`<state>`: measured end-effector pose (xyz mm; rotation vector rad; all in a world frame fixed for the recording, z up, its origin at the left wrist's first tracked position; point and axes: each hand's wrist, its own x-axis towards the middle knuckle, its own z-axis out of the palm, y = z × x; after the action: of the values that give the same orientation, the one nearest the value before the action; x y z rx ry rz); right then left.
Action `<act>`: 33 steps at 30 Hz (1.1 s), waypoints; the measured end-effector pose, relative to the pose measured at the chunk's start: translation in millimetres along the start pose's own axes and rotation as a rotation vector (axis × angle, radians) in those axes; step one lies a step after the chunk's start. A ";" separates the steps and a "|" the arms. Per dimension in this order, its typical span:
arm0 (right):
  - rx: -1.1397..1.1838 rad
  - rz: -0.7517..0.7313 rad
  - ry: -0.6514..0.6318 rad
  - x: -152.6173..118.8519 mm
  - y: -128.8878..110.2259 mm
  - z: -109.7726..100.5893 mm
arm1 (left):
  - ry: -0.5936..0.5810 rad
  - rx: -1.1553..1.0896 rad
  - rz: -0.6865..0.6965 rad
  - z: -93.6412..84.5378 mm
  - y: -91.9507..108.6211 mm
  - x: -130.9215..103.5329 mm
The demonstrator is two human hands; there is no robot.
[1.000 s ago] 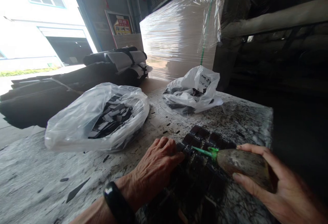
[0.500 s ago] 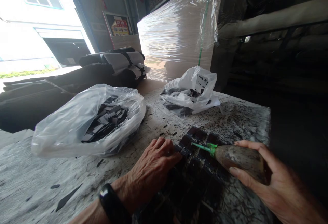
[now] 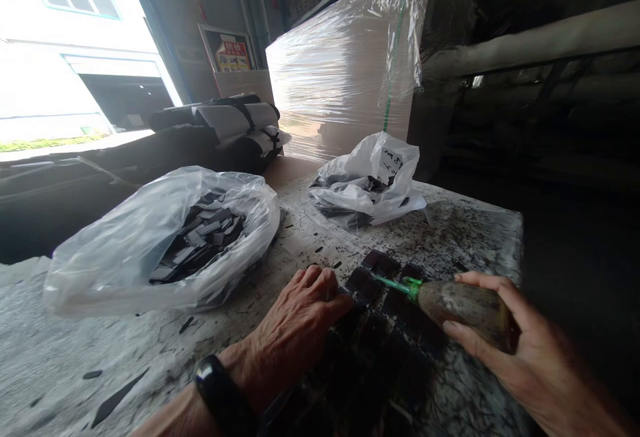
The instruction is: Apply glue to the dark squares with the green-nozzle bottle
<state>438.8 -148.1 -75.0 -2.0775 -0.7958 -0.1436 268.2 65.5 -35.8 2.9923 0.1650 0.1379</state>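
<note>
A dark sheet of small black rectangular pieces lies on the speckled table in front of me. My left hand, with a black wristband, presses flat on the sheet's left edge, fingertips on the pieces. My right hand grips a tool with a thick brown handle and a thin green tip. The green tip points left and rests on the sheet's upper rows, close to my left fingertips.
A clear plastic bag full of loose black pieces sits at the left. A smaller white bag lies at the back of the table. Behind stand a shrink-wrapped pallet and stacked dark rolls. Black scraps dot the table.
The view has drifted a little, so everything sits slightly lower left. Both hands stay on the sheet; the tool tip has shifted only slightly along the upper rows.
</note>
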 end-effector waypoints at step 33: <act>0.036 0.000 0.015 7.3 18.1 0.5 | 0.010 0.011 0.018 2.6 4.2 22.4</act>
<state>455.1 -151.5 -85.2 -2.0406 -0.7844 -0.1438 291.1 63.5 -35.9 3.0050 0.1405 0.1547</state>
